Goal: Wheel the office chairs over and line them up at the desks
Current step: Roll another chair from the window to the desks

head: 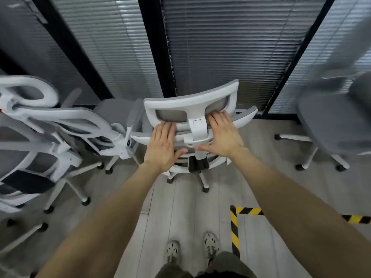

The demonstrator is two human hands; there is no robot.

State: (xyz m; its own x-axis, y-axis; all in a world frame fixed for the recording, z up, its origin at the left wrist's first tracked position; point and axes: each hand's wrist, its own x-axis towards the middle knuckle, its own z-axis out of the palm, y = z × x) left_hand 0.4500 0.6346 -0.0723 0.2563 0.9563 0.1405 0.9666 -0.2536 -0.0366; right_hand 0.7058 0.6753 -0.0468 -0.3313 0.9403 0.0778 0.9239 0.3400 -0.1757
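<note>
The glass partition wall with closed venetian blinds (210, 47) fills the view from 10 to 2 o'clock, split by black frame posts. Below it runs the pale plank floor (180, 207), with black-and-yellow hazard tape (234, 229) marking a corner at 5 o'clock. No desk is in view, so the line-up spot has to be somewhere outside this view.

Three more grey-and-white office chairs crowd the sides: a mesh-backed chair (46, 125) at 9 o'clock, another chair (118, 115) just behind it near the wall, and a blurred chair (331, 125) at 3 o'clock.

The chair in hand (190, 109) stands at the centre, its back towards the person, close to the wall and almost touching the neighbour at 10 o'clock. Its castors (205, 190) rest on the floor.

The left hand (162, 145) lies flat, fingers together, over the top of the backrest left of the headrest stem; the right hand (223, 135) lies spread on the other side, thumb pointing inwards. Both look pressed on rather than closed round the frame.

To do this step well, I would curl the fingers over the backrest's top edge for a real hold, keep the pull even on both sides so the chair rolls straight, and draw it back clear of the left neighbour's armrest and legs before turning it.
</note>
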